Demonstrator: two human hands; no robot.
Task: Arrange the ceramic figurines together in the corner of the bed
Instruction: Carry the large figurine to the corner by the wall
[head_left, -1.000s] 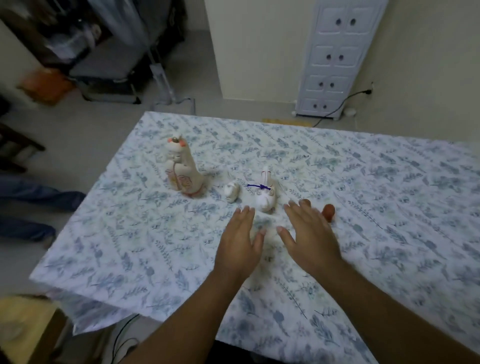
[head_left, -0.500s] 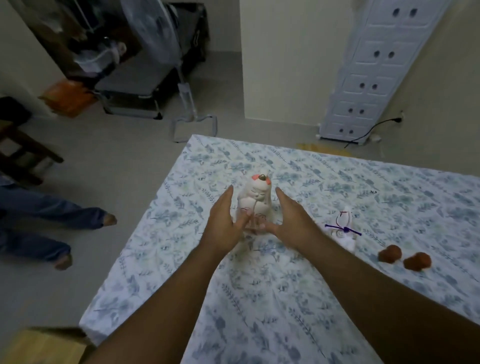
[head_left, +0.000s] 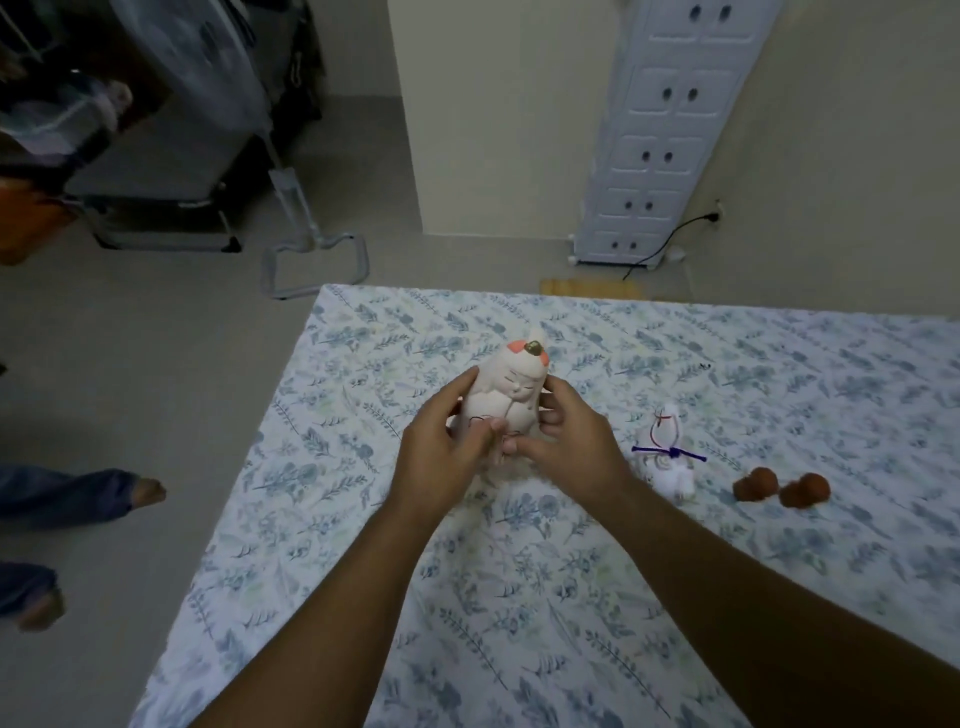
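A tall cream ceramic cat figurine (head_left: 511, 387) with orange ears stands on the floral bed sheet (head_left: 519, 597) near the bed's far left corner. My left hand (head_left: 441, 457) wraps its left side and my right hand (head_left: 566, 447) its right side, fingers meeting at its front base. A smaller white figurine with a purple cord (head_left: 670, 457) sits to the right, apart from my hands. Two small brown round figurines (head_left: 779, 488) lie further right. The cat's base is hidden by my fingers.
The bed's left edge and far edge (head_left: 322, 312) meet just beyond the cat. A fan stand (head_left: 311, 254) is on the floor past the corner. A person's feet (head_left: 145, 491) are on the floor at left. A white drawer cabinet (head_left: 670, 130) stands against the wall.
My two hands went from hovering open over the sheet to closing around the tall cat figurine. The view has shifted left, so the other figurines now sit to the right.
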